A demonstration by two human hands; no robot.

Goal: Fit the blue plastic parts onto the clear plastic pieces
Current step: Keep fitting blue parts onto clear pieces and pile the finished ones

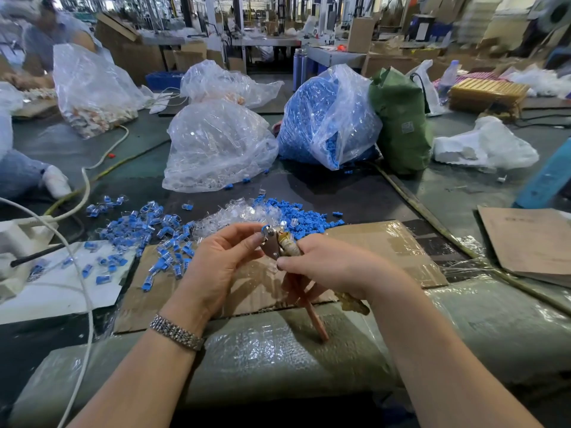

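The right hand (327, 267) hides most of the pliers' handles (304, 291); the far workshop is blurred

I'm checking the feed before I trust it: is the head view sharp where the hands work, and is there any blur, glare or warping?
Head view: left hand, right hand and pliers are fairly sharp; far background top right is smeared; glare flecks the clear bag; wide-angle bending at the edges.

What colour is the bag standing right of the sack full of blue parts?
Dark green bag, seen in the head view.
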